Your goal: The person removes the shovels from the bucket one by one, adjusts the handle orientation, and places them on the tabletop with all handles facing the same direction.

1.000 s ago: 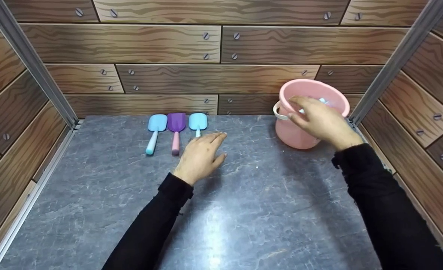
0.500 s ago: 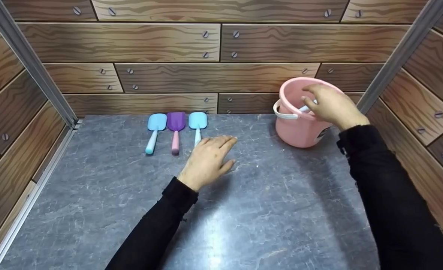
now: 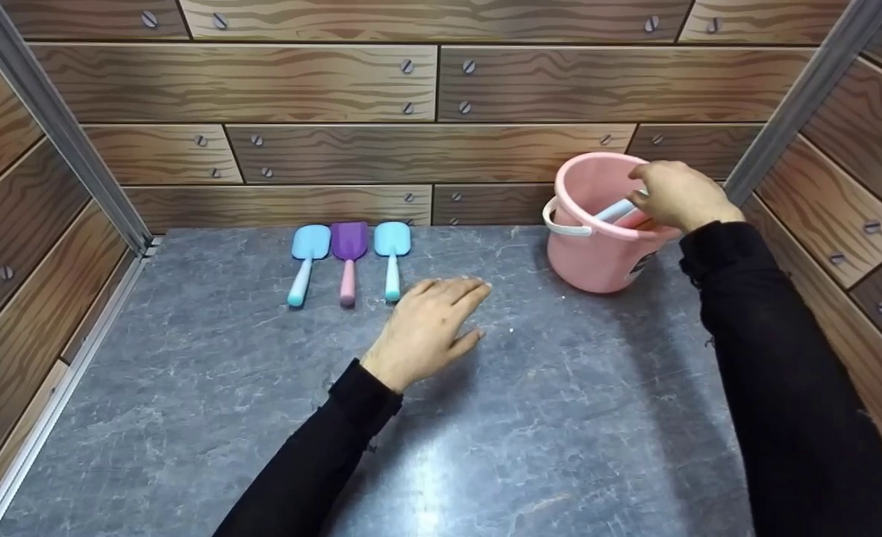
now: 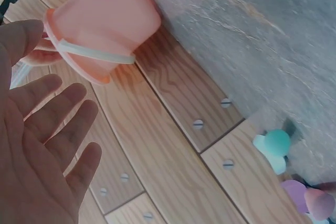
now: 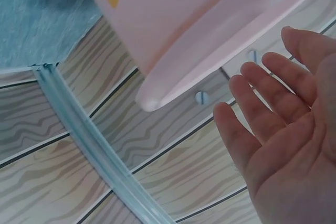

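My right hand (image 3: pixel 683 195) hovers over the right part of the rim of a pink bucket (image 3: pixel 594 257); in the right wrist view its fingers (image 5: pixel 252 103) are loosely extended with nothing between them. Inside the bucket, a light blue handle (image 3: pixel 615 210) and a pinkish-red one lean up near the fingers; their lower ends are hidden. My left hand (image 3: pixel 430 328) is held above the table, palm down, fingers relaxed and holding nothing. Near it lie a blue shovel (image 3: pixel 311 242), a purple shovel with a pink handle (image 3: pixel 349 240) and a light blue shovel (image 3: pixel 392 239).
The grey marbled table (image 3: pixel 210 388) is enclosed by wood-patterned walls (image 3: pixel 321 82) with metal corner posts (image 3: pixel 784 104). A white handle (image 3: pixel 569 227) hangs on the bucket's left side. The bucket stands close to the back right corner.
My right hand has moved rightward across the bucket's opening, revealing the handles inside. My left hand has drifted right and slightly nearer, uncovering the light blue shovel's handle.
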Available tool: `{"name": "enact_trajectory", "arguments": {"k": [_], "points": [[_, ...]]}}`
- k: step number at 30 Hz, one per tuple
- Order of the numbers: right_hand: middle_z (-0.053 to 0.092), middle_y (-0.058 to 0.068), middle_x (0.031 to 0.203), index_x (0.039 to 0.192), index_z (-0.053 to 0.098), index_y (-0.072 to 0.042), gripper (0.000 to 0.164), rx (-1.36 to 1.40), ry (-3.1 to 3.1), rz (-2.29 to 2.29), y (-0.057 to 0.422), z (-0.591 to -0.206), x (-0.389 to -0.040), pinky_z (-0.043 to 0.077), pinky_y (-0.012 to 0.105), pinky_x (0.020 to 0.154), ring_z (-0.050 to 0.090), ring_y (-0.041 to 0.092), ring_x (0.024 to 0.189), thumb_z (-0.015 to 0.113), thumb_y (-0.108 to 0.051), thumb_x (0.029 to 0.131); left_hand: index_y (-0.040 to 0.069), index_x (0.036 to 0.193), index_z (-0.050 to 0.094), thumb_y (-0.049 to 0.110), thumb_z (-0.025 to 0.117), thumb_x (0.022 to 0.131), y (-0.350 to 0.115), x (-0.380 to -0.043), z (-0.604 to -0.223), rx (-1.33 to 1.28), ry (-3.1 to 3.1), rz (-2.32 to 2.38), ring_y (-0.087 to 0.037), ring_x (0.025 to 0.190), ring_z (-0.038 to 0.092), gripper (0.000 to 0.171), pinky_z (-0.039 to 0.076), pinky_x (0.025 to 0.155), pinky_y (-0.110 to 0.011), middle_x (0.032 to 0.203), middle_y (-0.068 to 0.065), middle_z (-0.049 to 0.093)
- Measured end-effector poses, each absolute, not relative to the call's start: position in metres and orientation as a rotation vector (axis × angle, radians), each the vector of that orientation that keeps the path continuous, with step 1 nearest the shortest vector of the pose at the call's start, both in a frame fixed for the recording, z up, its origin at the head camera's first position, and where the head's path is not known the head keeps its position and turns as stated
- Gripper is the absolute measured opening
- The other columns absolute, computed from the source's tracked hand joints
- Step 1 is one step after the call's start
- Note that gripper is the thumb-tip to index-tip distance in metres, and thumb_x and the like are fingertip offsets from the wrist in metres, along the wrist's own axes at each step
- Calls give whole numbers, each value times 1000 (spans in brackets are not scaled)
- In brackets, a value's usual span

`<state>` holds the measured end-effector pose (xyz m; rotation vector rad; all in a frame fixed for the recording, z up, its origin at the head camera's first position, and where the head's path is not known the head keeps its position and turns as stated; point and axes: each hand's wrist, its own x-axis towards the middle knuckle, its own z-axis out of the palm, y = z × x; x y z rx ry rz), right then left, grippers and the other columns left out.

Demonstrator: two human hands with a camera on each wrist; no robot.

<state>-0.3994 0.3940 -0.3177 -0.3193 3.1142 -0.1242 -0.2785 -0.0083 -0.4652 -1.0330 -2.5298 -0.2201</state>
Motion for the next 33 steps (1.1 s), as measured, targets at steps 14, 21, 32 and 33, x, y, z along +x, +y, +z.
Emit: {"name": "enact_trajectory", "arguments": {"k": [14, 21, 32, 33], "points": [[78, 38, 115, 109, 76, 7, 16, -304, 3177, -18, 395, -339, -403, 62, 79, 93, 75, 57, 103, 73, 9, 93, 19, 174, 58, 53, 72, 116, 7, -257, -458, -1140, -2477, -145, -20, 160, 65, 69, 52, 136, -48, 173, 0, 67], [75, 45, 120, 101, 73, 10, 9, -292, 3212, -15, 392, -347, -402, 63, 83, 96, 76, 67, 111, 70, 4, 97, 21, 175, 57, 53, 70, 116, 10, -250, -460, -1177, -2446, -119, -19, 160, 65, 69, 53, 135, -45, 173, 2, 68], [72, 47, 137, 137, 72, 18, 52, -199, 3143, -340, 410, -355, -416, 57, 78, 114, 70, 66, 126, 87, -8, 95, 21, 176, 56, 54, 68, 117, 8, -251, -462, -1183, -2473, -127, -19, 162, 64, 68, 51, 137, -45, 175, 2, 66], [73, 47, 137, 138, 71, 18, 52, -195, 3136, -357, 411, -356, -417, 57, 78, 115, 70, 66, 126, 86, -8, 95, 21, 176, 55, 54, 68, 118, 8, -251, -461, -1181, -2478, -127, -19, 163, 63, 68, 51, 137, -45, 175, 2, 65]]}}
